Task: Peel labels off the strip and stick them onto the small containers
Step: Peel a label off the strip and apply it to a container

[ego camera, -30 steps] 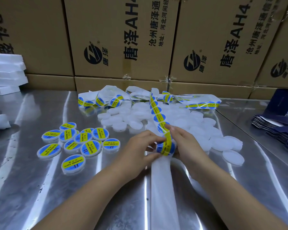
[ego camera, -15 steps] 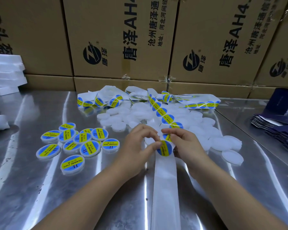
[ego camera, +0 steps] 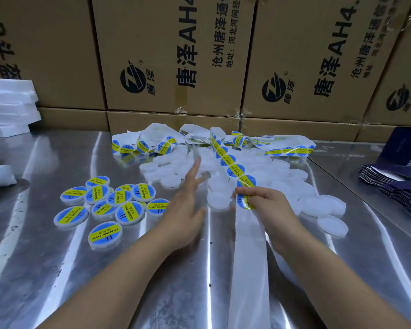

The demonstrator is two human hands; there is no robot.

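Plain white round plastic containers (ego camera: 166, 176) lie just ahead of the empty, straight-fingered left grip (ego camera: 185, 210). The right grip (ego camera: 268, 207) pinches the blue-and-yellow label strip (ego camera: 233, 170), which stretches away forward-left.

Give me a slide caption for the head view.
Right hand pinches the label strip; open left hand hovers beside blank containers.

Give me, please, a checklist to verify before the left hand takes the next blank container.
1. Left hand free: ok, open and holding nothing.
2. Right hand holds the label strip: ok, its fingers pinch it at a label.
3. Blank containers in reach: ok, the pile lies just ahead of the left hand.
4. Next label peeled loose from the backing: cannot tell.
5. Labelled containers kept apart from the blank ones: ok, grouped on the left.
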